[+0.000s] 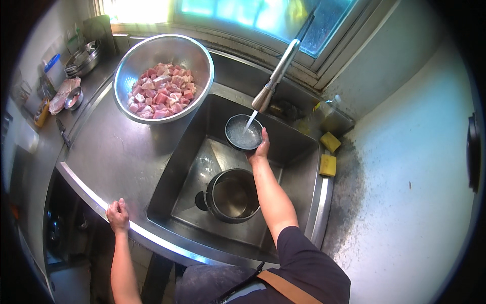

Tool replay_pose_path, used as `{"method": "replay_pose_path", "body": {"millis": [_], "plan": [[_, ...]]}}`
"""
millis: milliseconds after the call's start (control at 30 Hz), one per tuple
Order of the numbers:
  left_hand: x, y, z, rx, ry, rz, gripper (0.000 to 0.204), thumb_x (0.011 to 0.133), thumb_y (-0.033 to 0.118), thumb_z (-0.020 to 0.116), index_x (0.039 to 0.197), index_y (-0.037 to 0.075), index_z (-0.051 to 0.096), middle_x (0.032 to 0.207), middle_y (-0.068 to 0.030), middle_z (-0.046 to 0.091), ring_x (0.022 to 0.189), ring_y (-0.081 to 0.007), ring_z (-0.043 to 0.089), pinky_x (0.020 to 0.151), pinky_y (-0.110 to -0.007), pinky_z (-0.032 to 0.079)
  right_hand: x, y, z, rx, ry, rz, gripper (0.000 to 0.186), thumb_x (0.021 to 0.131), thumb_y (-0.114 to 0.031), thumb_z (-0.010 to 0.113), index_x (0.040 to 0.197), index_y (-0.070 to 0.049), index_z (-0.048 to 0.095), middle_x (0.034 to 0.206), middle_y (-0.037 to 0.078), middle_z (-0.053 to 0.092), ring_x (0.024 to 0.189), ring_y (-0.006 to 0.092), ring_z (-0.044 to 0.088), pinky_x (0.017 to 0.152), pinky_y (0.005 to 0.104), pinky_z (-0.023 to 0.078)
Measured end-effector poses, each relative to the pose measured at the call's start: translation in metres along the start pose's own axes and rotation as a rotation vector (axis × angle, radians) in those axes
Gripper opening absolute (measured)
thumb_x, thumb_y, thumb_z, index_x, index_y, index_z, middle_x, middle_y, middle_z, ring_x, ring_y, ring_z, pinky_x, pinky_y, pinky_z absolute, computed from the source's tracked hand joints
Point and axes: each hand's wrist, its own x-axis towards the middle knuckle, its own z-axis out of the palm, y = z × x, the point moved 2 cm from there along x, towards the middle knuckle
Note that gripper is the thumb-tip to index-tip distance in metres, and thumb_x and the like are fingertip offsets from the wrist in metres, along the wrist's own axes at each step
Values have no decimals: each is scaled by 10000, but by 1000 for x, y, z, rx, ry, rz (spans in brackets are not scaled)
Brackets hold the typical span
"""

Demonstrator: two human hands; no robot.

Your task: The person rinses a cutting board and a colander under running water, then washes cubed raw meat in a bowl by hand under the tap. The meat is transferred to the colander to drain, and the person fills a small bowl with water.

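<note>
My right hand (260, 148) grips a small metal bowl (232, 139) by its right side, above the sink (298, 152). Water runs from the faucet (271, 88) into the bowl and splashes about inside it. My left hand (118, 215) rests at the front edge of the steel counter (101, 152), its fingers curled with nothing visible in them. On the sink floor below the bowl stands a dark pot (217, 200) with a black handle and some liquid in it. A large metal colander (202, 55) holding cubes of raw pink meat (162, 91) sits on the counter, left of the sink.
Two yellow sponges (328, 164) lie on the sink's right rim, near a clear bottle (329, 109). At the far left are a knife (63, 133), a small metal bowl with meat (74, 98), a blue-lidded container (54, 71) and stacked metal bowls (86, 62). A wall borders the right.
</note>
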Motion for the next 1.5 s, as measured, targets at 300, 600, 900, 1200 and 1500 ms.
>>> {"method": "replay_pose_path", "body": {"millis": [300,600,900,1200,1500], "plan": [[0,-8,4,-19,-14,14,443,950,368,490,668,26,494,674,-145,524,735,-331,503,741,-431,375,2,1,-5,10,5,-1,536,880,-523,510,1204,-101,575,1200,98,615,1120,292,567,992,471,417],[0,-5,3,14,11,35,461,953,384,483,657,31,488,653,-127,508,719,-311,495,740,-418,370,4,0,-5,27,-30,-7,535,884,-517,499,1210,-98,570,1195,98,614,1110,294,569,990,466,419],[0,-1,1,3,32,25,454,949,373,494,653,30,488,653,-130,509,718,-310,497,737,-420,370,5,1,-6,6,-42,1,535,883,-525,498,1208,-107,575,1192,93,615,1113,294,567,968,473,435],[1,-4,4,-24,13,46,455,951,370,488,652,27,483,657,-131,513,718,-315,496,731,-422,368,13,5,-15,28,-45,4,542,887,-523,481,1201,-91,577,1199,97,614,1110,298,567,980,468,424],[1,-1,3,-28,0,25,453,950,381,484,672,23,498,672,-147,519,733,-328,504,730,-428,369,-14,-19,-75,-182,21,192,345,745,-151,576,1071,-41,602,1003,105,638,953,259,617,865,393,505]]}}
